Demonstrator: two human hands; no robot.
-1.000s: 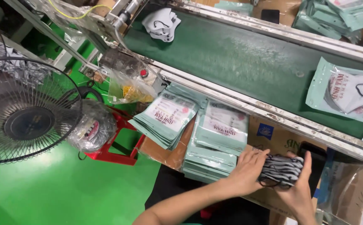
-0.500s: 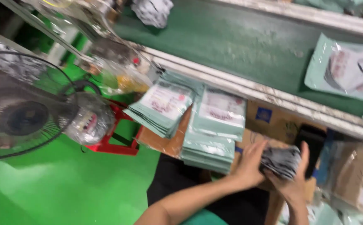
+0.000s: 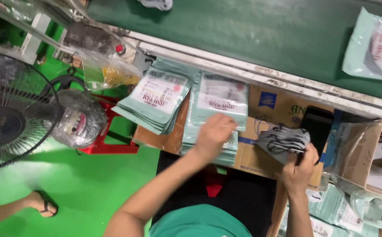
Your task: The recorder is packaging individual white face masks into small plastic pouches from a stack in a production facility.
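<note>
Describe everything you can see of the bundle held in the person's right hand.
The bundle is a soft grey and white wad of fabric pieces, seemingly face masks, streaked with thin dark cords. It looks limp and crumpled, lying roughly sideways above the cardboard box. The right hand grips its lower right edge; nothing else visibly touches it.

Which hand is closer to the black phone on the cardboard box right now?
Right. The right hand holds a bundle of striped masks just beside the black phone. The left hand rests on the stack of pale green pouches, well off to the phone's left.
</note>
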